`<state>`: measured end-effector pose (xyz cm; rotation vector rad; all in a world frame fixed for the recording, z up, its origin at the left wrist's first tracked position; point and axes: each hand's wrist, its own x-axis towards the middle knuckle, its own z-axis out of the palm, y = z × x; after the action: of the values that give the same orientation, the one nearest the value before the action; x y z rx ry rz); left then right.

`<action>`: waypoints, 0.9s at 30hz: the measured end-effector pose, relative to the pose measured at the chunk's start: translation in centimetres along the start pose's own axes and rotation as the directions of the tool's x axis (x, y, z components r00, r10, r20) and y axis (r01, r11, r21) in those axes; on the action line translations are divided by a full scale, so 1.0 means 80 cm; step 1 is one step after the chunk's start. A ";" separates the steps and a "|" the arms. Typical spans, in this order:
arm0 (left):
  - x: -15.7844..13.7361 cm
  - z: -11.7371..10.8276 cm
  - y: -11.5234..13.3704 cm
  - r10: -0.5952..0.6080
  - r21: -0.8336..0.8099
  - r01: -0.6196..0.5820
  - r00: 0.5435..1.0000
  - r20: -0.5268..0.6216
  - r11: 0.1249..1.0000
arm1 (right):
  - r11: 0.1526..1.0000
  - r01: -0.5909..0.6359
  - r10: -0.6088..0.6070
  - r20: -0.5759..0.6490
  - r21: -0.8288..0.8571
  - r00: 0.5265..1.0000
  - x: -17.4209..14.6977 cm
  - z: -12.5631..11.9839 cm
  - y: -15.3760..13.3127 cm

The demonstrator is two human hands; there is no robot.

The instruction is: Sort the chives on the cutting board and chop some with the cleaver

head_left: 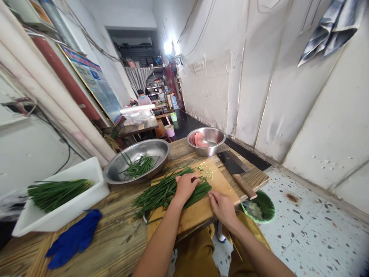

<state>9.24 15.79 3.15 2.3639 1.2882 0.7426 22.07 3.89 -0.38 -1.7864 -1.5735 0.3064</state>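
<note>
A heap of long green chives point(161, 192) lies across the wooden cutting board point(225, 182), its trimmed ends toward the right. My left hand point(185, 187) rests over the bundle with its fingers curled round the stalks. Close to the stalk ends, at the board's near right side, my right hand point(224, 207) has its thumb and fingertips pinched together; what is between them, if anything, is too small to make out. Small pale cut ends point(208, 172) are scattered at the board's far side. Right of them lies a cleaver point(230, 162), its wooden handle pointing toward me.
Cut greens lie in a wide steel bowl point(158, 148) behind the board. A smaller steel bowl point(211, 150) holds something pink. At left are a white bin point(57, 219) of chives and a blue glove point(75, 237). A green basket point(268, 209) stands below; another person point(144, 99) sits far back.
</note>
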 end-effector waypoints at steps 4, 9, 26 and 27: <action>0.000 0.003 0.004 -0.003 -0.065 0.003 1.000 0.002 0.998 | 1.000 0.002 -0.002 0.010 0.003 1.000 0.001 -0.001 0.000; 0.001 0.004 0.003 -0.022 -0.092 0.021 1.000 -0.007 0.996 | 1.000 -0.002 0.002 0.016 -0.003 1.000 0.001 0.000 0.001; 0.002 0.004 -0.007 0.044 -0.186 -0.029 0.996 0.076 0.982 | 1.000 0.010 -0.010 0.011 0.013 1.000 0.001 -0.001 -0.001; 0.002 0.002 -0.008 0.073 -0.208 -0.050 0.992 0.106 0.977 | 1.000 0.010 -0.010 0.009 0.014 1.000 0.000 -0.002 -0.001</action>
<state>9.01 16.23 2.73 2.2530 1.0439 0.7117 22.06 3.85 -0.21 -1.7688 -1.5824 0.3209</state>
